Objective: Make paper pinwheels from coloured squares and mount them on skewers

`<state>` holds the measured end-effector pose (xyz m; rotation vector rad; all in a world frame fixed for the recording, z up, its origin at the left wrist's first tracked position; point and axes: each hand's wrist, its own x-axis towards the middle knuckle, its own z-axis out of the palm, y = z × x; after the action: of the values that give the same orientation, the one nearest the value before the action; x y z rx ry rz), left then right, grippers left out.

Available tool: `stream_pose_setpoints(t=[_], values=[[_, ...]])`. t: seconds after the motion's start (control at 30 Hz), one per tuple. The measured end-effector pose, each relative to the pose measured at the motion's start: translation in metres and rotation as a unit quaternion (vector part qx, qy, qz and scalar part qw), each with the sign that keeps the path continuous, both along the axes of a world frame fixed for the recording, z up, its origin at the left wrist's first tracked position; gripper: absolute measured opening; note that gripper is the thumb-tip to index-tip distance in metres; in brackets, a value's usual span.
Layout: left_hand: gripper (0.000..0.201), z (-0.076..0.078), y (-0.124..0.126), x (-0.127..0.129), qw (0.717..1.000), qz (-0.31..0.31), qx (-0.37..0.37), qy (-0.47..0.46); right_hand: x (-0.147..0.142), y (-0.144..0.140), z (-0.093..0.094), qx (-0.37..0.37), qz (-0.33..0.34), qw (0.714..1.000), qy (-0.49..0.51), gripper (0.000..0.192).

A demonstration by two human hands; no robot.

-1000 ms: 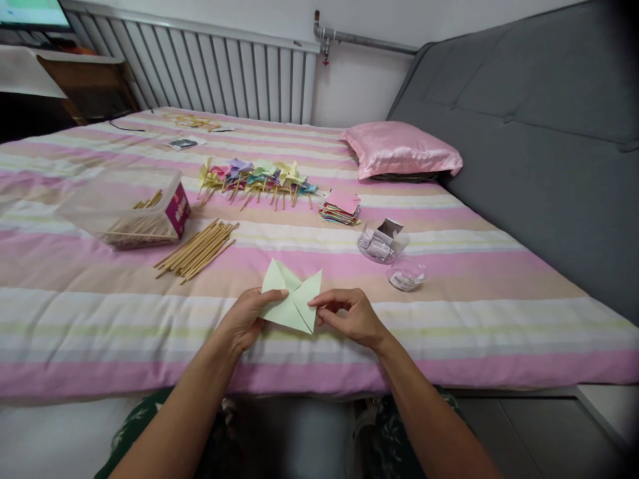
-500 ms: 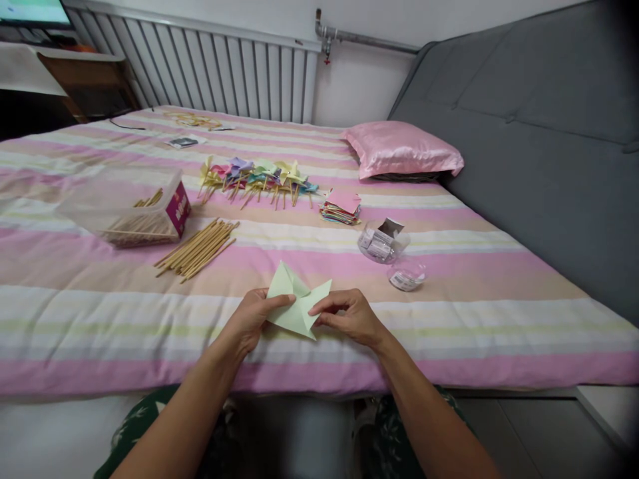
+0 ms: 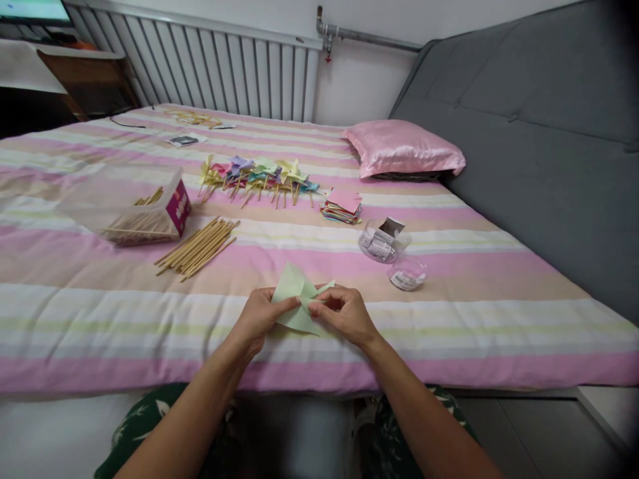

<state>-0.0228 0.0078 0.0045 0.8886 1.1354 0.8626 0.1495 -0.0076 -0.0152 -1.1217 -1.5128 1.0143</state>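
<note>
A: Of which material is the green sheet?
B: It looks like paper, smooth and matt.
A: And the loose sticks?
B: They seem to be of dull wood. The box is of cloudy, see-through plastic.
A: The pillow?
B: Glossy, satin-like cloth; the bedsheet is matt cloth.

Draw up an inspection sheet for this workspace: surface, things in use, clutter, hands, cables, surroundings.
Surface: bed, striped cover, some wrinkles.
Things in use: green paper, cut, between both hands.
Clutter: pinwheels, grouped; sticks, piled beside the tub, which holds more; coloured stack; two clear containers, right; pillow, far right.
Hands: left hand grips the paper, thumb on top; right hand pinches its right side.
Cables: thin dark cable, bed's far left; where it leads, unclear.
Surroundings: radiator behind; headboard right; screen top left.
</note>
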Motion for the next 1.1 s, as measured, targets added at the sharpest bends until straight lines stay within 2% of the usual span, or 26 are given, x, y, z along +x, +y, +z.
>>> stream_pose_setpoints(t=[0.3,0.63,1.1], values=[[0.030,0.002,-0.001,0.003,1.000,-0.003,0.009,0.003,-0.006,-0.002,-0.002,-0.052,-0.013,0.998,0.030,0.020],[0.030,0.005,-0.003,0.007,1.000,-0.018,0.008,0.005,-0.007,-0.002,-0.008,-0.059,-0.048,0.997,0.027,0.026],[0.026,0.002,-0.003,0.007,1.000,-0.027,0.010,-0.003,-0.012,-0.005,-0.003,-0.048,-0.091,0.995,0.008,0.029]])
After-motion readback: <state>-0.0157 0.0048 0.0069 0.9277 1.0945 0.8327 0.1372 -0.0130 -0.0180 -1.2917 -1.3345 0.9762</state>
